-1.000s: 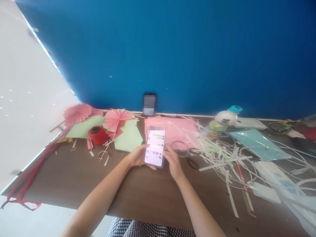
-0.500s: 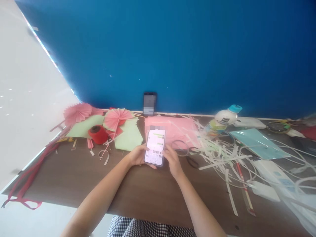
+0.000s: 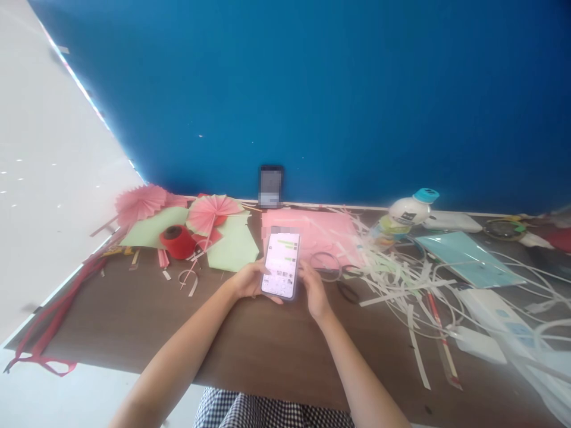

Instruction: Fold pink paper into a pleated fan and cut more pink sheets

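Observation:
A lit smartphone (image 3: pixel 281 265) is held over the brown table (image 3: pixel 134 321), screen up. My left hand (image 3: pixel 247 280) grips its left edge, fingers curled round it. My right hand (image 3: pixel 313 289) cups the phone's right edge with the thumb near the screen. Just behind the phone lies a pink paper sheet (image 3: pixel 321 233). Black scissors (image 3: pixel 339 276) lie right of my right hand.
A second phone (image 3: pixel 270 186) leans on the blue wall. Pink paper fans (image 3: pixel 213 212), green sheets (image 3: pixel 232 245) and a red ribbon spool (image 3: pixel 177 241) sit at the left. White paper strips (image 3: pixel 401 285), a white bottle (image 3: pixel 408 212) and a light blue sheet (image 3: pixel 464 257) cover the right.

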A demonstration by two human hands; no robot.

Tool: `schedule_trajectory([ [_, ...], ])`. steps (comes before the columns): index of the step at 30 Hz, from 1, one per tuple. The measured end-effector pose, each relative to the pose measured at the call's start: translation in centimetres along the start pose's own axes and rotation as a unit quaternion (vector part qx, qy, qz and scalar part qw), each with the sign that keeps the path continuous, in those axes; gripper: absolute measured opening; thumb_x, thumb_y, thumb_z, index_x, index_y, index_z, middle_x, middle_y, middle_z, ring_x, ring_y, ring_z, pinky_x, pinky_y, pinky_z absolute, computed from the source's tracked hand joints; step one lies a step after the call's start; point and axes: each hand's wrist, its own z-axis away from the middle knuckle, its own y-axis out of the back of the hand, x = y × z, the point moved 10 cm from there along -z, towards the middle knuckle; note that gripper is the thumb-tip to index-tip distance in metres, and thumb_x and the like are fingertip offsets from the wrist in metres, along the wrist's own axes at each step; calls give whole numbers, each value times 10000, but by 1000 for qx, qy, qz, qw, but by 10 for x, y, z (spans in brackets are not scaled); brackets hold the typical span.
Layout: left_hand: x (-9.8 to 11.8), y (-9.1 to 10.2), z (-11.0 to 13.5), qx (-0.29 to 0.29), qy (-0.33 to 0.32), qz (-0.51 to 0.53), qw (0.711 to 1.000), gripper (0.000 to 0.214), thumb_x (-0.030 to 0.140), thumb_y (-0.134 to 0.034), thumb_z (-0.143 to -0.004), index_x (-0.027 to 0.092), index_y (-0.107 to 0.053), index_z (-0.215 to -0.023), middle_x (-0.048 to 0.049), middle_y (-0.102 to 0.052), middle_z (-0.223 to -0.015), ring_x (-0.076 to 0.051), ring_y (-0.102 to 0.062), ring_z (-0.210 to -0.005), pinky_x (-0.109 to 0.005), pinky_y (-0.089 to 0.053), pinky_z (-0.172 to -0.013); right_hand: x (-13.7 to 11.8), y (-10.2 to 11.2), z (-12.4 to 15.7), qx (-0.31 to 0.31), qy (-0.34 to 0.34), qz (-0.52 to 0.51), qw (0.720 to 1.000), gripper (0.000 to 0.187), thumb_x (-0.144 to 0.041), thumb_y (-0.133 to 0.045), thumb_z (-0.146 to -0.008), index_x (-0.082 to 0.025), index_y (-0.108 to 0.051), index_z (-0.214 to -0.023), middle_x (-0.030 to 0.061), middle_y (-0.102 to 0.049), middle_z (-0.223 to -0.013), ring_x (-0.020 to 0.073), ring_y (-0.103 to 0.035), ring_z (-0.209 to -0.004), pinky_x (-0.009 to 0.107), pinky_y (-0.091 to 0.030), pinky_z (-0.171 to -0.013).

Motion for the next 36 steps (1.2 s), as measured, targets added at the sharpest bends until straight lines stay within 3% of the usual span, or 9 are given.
schedule_trajectory([
  [8,-1,4,-1,6,-4,-14,1000,647,56,-469,-657,262,-325,-1253,-116,-564,-1131,-336,-574,-964,-556,-500,-656,-2,-1,0,-4,5,8,1000,329,-361,-379,-866,-215,-562,-1098,35,-593,-1126,232,-523,-1047,361,-401,-898],
  [16,-2,5,-2,-23,-17,-15,999,847,-53,-413,-490,308,-328,-1252,-75,-587,-1103,-316,-585,-950,-520,-518,-661,-4,-1,0,0,15,7,1000,319,-351,-384,-866,-209,-572,-1082,36,-596,-1117,231,-522,-1042,362,-383,-914],
  [22,-2,8,-2,4,-7,-27,1000,685,35,-465,-614,264,-335,-1246,-110,-572,-1115,-335,-578,-957,-544,-505,-658,-2,-1,0,-5,11,3,1000,309,-333,-396,-862,-216,-567,-1091,35,-595,-1116,232,-521,-1041,363,-389,-906],
  [26,-1,4,-2,-10,-11,-30,999,750,-4,-452,-551,271,-336,-1239,-97,-575,-1116,-334,-578,-957,-551,-501,-670,-4,-1,0,0,11,8,1000,312,-329,-391,-863,-208,-571,-1088,38,-588,-1127,234,-510,-1055,369,-381,-918],
  [36,-1,5,-1,1,-2,-17,1000,640,57,-492,-631,257,-352,-1223,-106,-585,-1108,-332,-578,-958,-516,-510,-657,-7,-3,0,-4,7,26,1000,355,-400,-389,-856,-209,-566,-1097,43,-582,-1145,243,-500,-1077,380,-382,-923],
])
